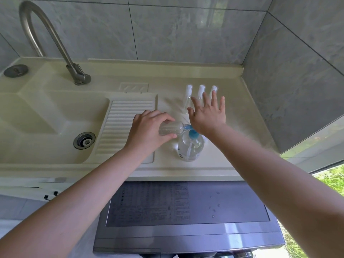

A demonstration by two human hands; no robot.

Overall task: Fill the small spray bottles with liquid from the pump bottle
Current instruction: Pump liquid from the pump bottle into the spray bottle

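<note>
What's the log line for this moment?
left hand: holds small bottle at pump spout | right hand: open, pressing pump bottle

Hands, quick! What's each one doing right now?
Left hand: closed around a small clear bottle, tipped sideways at the pump bottle's blue nozzle.
Right hand: open, fingers spread, holding nothing.

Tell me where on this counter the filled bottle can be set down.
Bare counter lies right of the pump bottle, toward the wall. Another strip lies between the ribbed washboard and the three spray bottles. Around the pump, both hands crowd.
</note>
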